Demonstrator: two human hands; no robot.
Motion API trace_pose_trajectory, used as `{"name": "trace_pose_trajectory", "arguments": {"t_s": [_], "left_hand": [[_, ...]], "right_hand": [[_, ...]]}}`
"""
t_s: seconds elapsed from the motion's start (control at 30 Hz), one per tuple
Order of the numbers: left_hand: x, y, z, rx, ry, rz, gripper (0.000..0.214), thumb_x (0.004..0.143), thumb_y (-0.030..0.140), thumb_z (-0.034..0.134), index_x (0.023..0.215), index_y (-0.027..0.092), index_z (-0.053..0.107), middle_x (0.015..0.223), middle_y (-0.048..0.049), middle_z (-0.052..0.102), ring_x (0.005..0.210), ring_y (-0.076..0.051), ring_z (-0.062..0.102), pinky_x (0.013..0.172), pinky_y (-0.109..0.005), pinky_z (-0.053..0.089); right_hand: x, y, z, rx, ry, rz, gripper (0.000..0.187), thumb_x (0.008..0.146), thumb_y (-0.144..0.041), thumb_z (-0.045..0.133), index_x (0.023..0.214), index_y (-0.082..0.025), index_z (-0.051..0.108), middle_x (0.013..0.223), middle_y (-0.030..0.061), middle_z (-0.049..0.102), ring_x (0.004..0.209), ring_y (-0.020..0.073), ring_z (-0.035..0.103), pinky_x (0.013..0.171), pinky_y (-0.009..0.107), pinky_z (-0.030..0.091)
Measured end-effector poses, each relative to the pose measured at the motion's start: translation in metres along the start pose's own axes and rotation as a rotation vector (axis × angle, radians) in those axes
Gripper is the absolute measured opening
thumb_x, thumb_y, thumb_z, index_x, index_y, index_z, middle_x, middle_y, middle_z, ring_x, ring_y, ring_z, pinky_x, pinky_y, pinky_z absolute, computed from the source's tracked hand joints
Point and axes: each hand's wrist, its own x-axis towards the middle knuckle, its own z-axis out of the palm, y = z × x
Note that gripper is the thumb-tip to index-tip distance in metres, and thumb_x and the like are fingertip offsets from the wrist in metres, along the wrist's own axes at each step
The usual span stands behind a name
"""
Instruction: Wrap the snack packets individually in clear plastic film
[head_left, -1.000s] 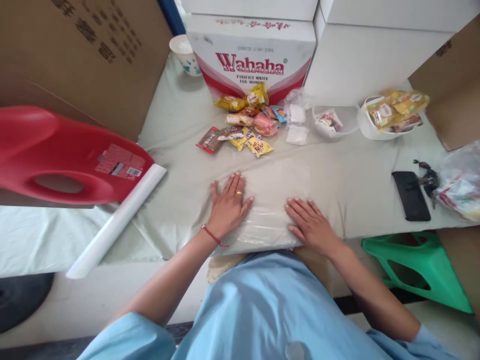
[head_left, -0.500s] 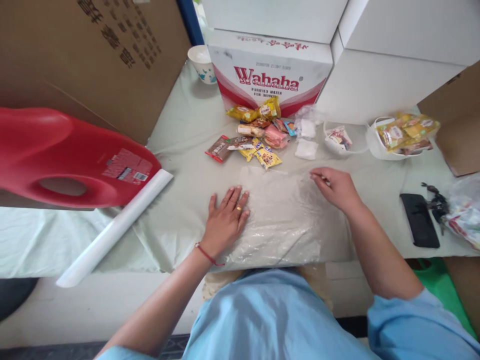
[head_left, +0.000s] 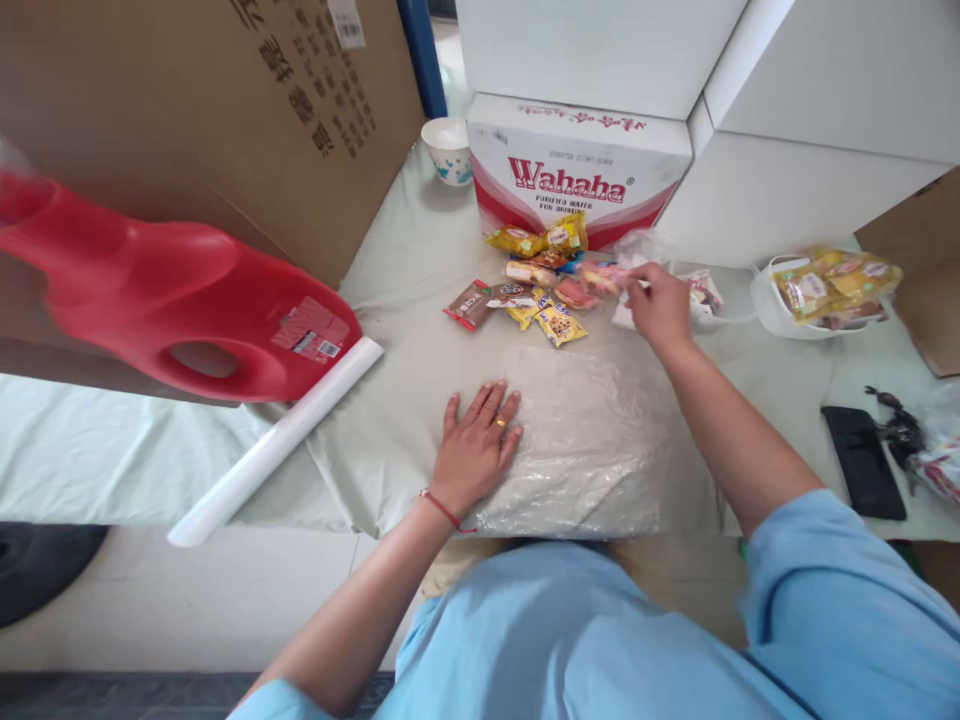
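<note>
My left hand (head_left: 478, 445) lies flat with fingers spread on the left edge of a clear plastic sheet (head_left: 592, 440), which rests on the cloth-covered table. My right hand (head_left: 660, 305) is over the snack pile, thumb and fingers pinched on a pink-wrapped snack packet (head_left: 602, 276), smeared by motion. Another pink snack (head_left: 574, 292) lies just below it. Around these are a brown snack packet (head_left: 468, 304), a yellow cookie packet (head_left: 561, 325) and yellow-wrapped snacks (head_left: 564, 234). A white packet (head_left: 622, 314) is partly hidden behind my right hand.
Behind the snacks stands a Wahaha carton (head_left: 577, 180), with a paper cup (head_left: 448, 152) beside it. At left are a red jug (head_left: 210, 310) and a white roll (head_left: 277, 440). A white bowl of snacks (head_left: 780, 310) and a black phone (head_left: 862, 462) are at right.
My right hand has moved from the plastic sheet's right edge forward to the snacks and taken hold of a pink-wrapped packet. My left hand stays flat on the sheet. The view has shifted slightly.
</note>
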Motion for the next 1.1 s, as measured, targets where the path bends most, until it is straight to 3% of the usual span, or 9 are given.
{"name": "trace_pose_trajectory", "arguments": {"t_s": [0.1, 0.2, 0.33, 0.43, 0.53, 0.67, 0.8, 0.93, 1.1], "left_hand": [[0.000, 0.000, 0.001, -0.006, 0.016, 0.007, 0.056, 0.110, 0.044, 0.033, 0.162, 0.026, 0.044, 0.172, -0.0090, 0.038, 0.160, -0.028, 0.035, 0.130, -0.065, 0.018], [0.000, 0.000, 0.001, -0.017, 0.025, 0.013, 0.055, 0.110, 0.043, 0.033, 0.162, 0.027, 0.044, 0.172, -0.0094, 0.039, 0.160, -0.028, 0.036, 0.130, -0.065, 0.017], [0.001, 0.001, 0.002, -0.028, 0.026, 0.008, 0.056, 0.109, 0.042, 0.034, 0.163, 0.027, 0.043, 0.172, -0.0098, 0.039, 0.160, -0.029, 0.035, 0.130, -0.066, 0.016], [0.001, 0.001, 0.003, -0.034, 0.027, -0.001, 0.056, 0.109, 0.042, 0.035, 0.163, 0.029, 0.043, 0.172, -0.0095, 0.038, 0.160, -0.029, 0.035, 0.130, -0.065, 0.014], [0.001, 0.002, 0.003, -0.022, 0.022, -0.001, 0.056, 0.109, 0.043, 0.034, 0.162, 0.027, 0.043, 0.172, -0.0088, 0.037, 0.161, -0.028, 0.034, 0.131, -0.065, 0.014], [0.001, 0.002, 0.002, -0.008, 0.012, -0.002, 0.057, 0.109, 0.043, 0.033, 0.162, 0.027, 0.043, 0.173, -0.0085, 0.037, 0.161, -0.028, 0.034, 0.130, -0.065, 0.015], [0.002, 0.003, 0.001, -0.001, -0.006, -0.010, 0.058, 0.109, 0.045, 0.032, 0.163, 0.027, 0.041, 0.173, -0.0094, 0.036, 0.161, -0.029, 0.033, 0.130, -0.067, 0.014], [0.001, 0.005, 0.001, 0.012, -0.028, -0.022, 0.061, 0.108, 0.048, 0.034, 0.166, 0.027, 0.037, 0.174, -0.0110, 0.033, 0.161, -0.031, 0.033, 0.128, -0.073, 0.009], [-0.001, 0.005, 0.003, 0.017, -0.023, -0.051, 0.063, 0.108, 0.050, 0.036, 0.167, 0.030, 0.033, 0.174, -0.0123, 0.031, 0.161, -0.033, 0.032, 0.127, -0.076, 0.001]], "right_hand": [[-0.037, -0.003, -0.036, 0.285, -0.024, 0.159, 0.032, 0.096, -0.050, 0.064, 0.102, -0.019, 0.068, 0.071, 0.0027, 0.068, 0.061, 0.0195, 0.067, 0.056, 0.030, 0.054], [-0.088, -0.016, -0.060, 0.402, -0.146, 0.140, 0.034, 0.094, -0.054, 0.069, 0.102, -0.021, 0.070, 0.070, 0.0014, 0.070, 0.058, 0.0172, 0.067, 0.058, 0.030, 0.058], [-0.153, -0.027, -0.058, 0.284, -0.273, -0.125, 0.026, 0.104, -0.042, 0.056, 0.112, -0.025, 0.074, 0.114, 0.0094, 0.080, 0.090, 0.0214, 0.078, 0.081, 0.038, 0.065], [-0.184, -0.017, -0.052, 0.120, -0.430, -0.372, 0.032, 0.105, -0.027, 0.048, 0.119, -0.026, 0.076, 0.132, 0.0097, 0.076, 0.117, 0.0241, 0.074, 0.097, 0.042, 0.062], [-0.193, -0.001, -0.063, 0.043, -0.561, -0.463, 0.042, 0.100, -0.015, 0.045, 0.127, -0.027, 0.074, 0.140, 0.0085, 0.072, 0.121, 0.0237, 0.071, 0.098, 0.044, 0.061], [-0.189, 0.000, -0.080, -0.030, -0.430, -0.416, 0.037, 0.101, -0.018, 0.050, 0.128, -0.028, 0.073, 0.130, 0.0092, 0.074, 0.112, 0.0257, 0.069, 0.097, 0.048, 0.058], [-0.195, -0.024, -0.051, -0.077, -0.440, -0.427, 0.041, 0.101, -0.035, 0.063, 0.140, -0.025, 0.067, 0.138, 0.0128, 0.069, 0.129, 0.0324, 0.058, 0.108, 0.054, 0.052], [-0.209, -0.033, -0.013, -0.188, -0.488, -0.416, 0.051, 0.098, -0.031, 0.067, 0.149, -0.029, 0.061, 0.145, 0.0119, 0.065, 0.143, 0.0363, 0.046, 0.116, 0.059, 0.044], [-0.210, -0.005, -0.022, -0.160, -0.397, -0.368, 0.046, 0.101, -0.029, 0.060, 0.147, -0.028, 0.064, 0.128, 0.0145, 0.070, 0.127, 0.0349, 0.054, 0.109, 0.058, 0.050]]}}
